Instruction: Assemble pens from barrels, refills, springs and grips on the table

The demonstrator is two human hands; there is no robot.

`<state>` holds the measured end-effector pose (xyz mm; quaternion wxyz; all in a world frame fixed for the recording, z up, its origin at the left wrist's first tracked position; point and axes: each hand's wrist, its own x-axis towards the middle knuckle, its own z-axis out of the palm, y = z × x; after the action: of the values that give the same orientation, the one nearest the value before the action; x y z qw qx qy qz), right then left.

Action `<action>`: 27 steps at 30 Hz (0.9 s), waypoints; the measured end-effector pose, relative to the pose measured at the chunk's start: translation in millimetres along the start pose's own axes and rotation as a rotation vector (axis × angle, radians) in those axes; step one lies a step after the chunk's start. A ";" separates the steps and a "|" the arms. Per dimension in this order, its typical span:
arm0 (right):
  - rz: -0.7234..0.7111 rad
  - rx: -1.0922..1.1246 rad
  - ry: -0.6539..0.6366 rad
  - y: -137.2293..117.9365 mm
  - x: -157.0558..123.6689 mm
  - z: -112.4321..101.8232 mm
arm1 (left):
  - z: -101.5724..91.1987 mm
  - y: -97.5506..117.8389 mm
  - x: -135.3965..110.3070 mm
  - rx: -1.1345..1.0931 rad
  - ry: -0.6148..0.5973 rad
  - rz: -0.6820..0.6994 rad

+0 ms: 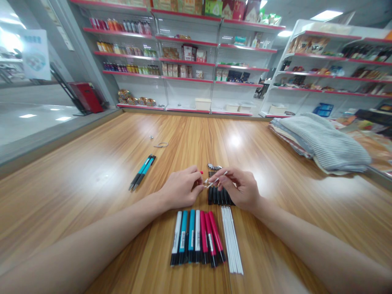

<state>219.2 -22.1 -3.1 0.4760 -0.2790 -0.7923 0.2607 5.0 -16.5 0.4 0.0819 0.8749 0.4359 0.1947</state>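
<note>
My right hand (pixel 243 190) pinches a thin white pen refill (pixel 217 179), which slants down to the left. Close by on the left, my left hand (pixel 183 187) is closed, fingertips together near the refill's lower end. A small red bit shows at its knuckles; what its fingers hold is mostly hidden. Below my right hand lie several black pen grips (pixel 218 197), partly covered by it. Small metal parts (pixel 214 166) sit just beyond. Nearer to me is a row of white, blue and pink pen barrels (pixel 196 234), alongside a bundle of white refills (pixel 232 241).
Two blue-and-black pens (pixel 142 172) lie to the left on the wooden table (pixel 101 220). A wire-like loop (pixel 161 145) and a tiny metal piece (pixel 151 137) are farther back. Folded striped cloths (pixel 324 141) are stacked at right. Stocked shelves (pixel 186 61) stand behind.
</note>
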 end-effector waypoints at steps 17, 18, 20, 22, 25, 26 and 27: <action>-0.191 -0.158 0.095 -2.3 0.9 -3.1 | -4.0 2.1 0.0 0.130 -0.086 0.032; -0.210 -0.165 0.103 -2.9 1.0 -3.4 | -3.8 2.3 -0.1 0.147 -0.089 0.030; -0.227 -0.169 0.087 -3.5 0.9 -3.7 | -3.2 2.3 0.0 0.176 -0.096 0.030; -0.247 -0.178 0.065 -3.1 0.9 -3.6 | -2.5 1.9 0.2 0.200 -0.103 0.038; -0.296 -0.209 0.044 -1.3 1.6 -3.8 | -1.7 1.4 0.3 0.220 -0.105 0.049; -0.310 -0.217 0.035 -0.6 2.0 -3.9 | -1.5 1.4 0.2 0.224 -0.105 0.051; -0.319 -0.223 0.025 0.0 2.4 -4.0 | -1.3 1.5 0.1 0.227 -0.106 0.052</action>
<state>221.8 -19.8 0.1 0.4871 -0.2041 -0.8445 0.0893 5.6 -17.4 2.1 0.0001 0.8985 0.4274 0.0998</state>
